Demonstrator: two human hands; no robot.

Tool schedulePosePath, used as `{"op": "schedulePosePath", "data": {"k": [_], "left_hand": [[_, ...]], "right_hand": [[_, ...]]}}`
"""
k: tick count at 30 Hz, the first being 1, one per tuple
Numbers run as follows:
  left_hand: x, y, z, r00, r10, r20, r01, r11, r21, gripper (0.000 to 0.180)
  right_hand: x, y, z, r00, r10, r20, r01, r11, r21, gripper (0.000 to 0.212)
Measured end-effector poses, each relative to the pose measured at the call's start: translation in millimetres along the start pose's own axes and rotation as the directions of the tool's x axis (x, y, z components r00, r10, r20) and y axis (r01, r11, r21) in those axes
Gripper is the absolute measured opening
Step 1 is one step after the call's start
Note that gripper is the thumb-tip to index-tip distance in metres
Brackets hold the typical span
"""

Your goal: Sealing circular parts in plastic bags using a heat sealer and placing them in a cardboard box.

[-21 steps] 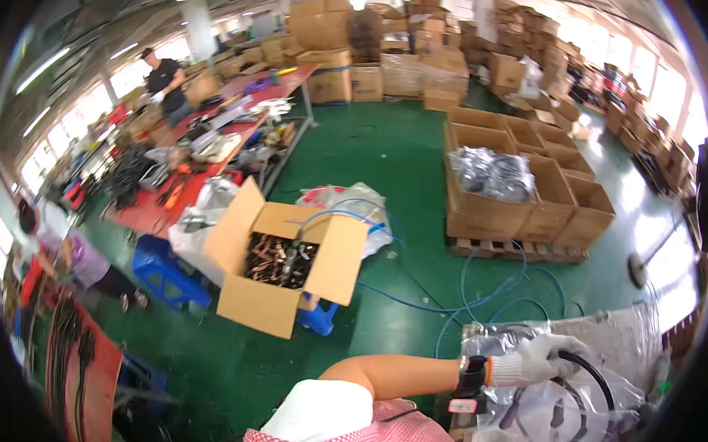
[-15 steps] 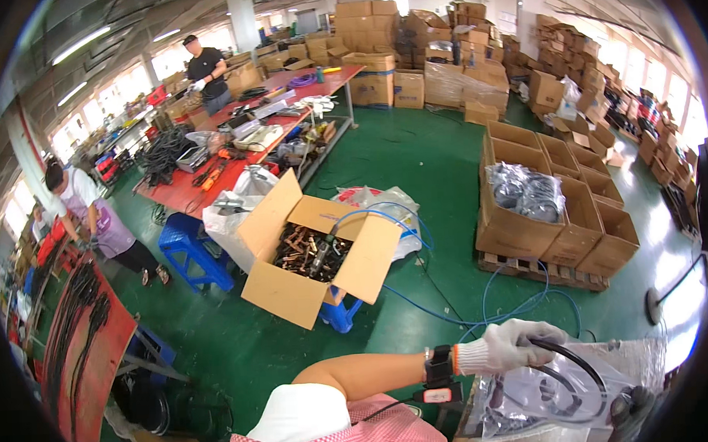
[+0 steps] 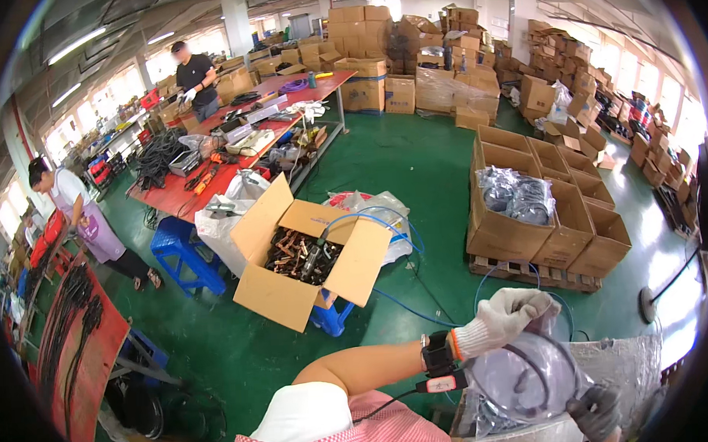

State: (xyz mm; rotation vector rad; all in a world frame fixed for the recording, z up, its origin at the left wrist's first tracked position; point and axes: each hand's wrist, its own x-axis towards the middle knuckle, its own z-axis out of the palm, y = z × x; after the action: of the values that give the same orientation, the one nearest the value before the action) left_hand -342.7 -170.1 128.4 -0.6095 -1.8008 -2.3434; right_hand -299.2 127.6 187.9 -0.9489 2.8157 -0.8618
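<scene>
My left hand (image 3: 515, 315), in a white knit glove with an orange cuff, is pinched closed on the upper edge of a clear plastic bag (image 3: 496, 380). A coiled black cable (image 3: 540, 370) shows through the plastic. At the bag's lower right side is my right hand (image 3: 595, 412) in a grey glove, its fingers bent against the bag's edge; they look closed on it, though somewhat blurred. Beneath lies a work surface with grey plastic sheeting (image 3: 624, 371) over part of it. A watch-like black device (image 3: 437, 354) is strapped to my left wrist.
An open carton (image 3: 275, 296) of copper-coloured and black parts stands on a blue stool (image 3: 332, 318). Divided cartons (image 3: 506, 230), one holding bagged cables, rest on a pallet. A blue hose (image 3: 407, 300) crosses the green floor. Two people work at left, near red tables (image 3: 170, 198).
My left hand has moved slightly left and up, from gripping the black cable to pinching the bag's edge. The coil now lies within the bag. My right hand has come left to the bag.
</scene>
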Motion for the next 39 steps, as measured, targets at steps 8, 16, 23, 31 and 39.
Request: {"op": "schedulePosePath", "data": {"k": [8, 16, 23, 31, 39], "left_hand": [[8, -16, 2, 0.926, -0.231, 0.299, 0.284, 0.947, -0.151, 0.035], [-5, -95, 94, 0.561, -0.381, 0.735, 0.643, 0.760, -0.097, 0.036], [33, -106, 169, 0.611, -0.453, 0.649, 0.534, 0.841, 0.084, 0.029], [13, -124, 347, 0.101, -0.359, 0.928, 0.020, 0.933, 0.359, 0.021], [-101, -201, 424, -0.132, -0.556, 0.821, -0.533, 0.738, 0.414, 0.030]], "right_hand": [[-47, -7, -18, 0.867, 0.293, -0.403, -0.244, 0.955, 0.168, 0.022], [-122, -28, -21, 0.659, 0.411, -0.630, -0.586, 0.806, -0.087, 0.029], [-123, -106, -12, -0.018, 0.687, -0.726, -0.657, 0.539, 0.527, 0.024], [-216, -132, 119, -0.158, 0.987, -0.034, -0.622, -0.073, 0.780, 0.035], [-330, -88, 218, -0.373, 0.922, 0.105, -0.313, -0.232, 0.921, 0.032]]}}
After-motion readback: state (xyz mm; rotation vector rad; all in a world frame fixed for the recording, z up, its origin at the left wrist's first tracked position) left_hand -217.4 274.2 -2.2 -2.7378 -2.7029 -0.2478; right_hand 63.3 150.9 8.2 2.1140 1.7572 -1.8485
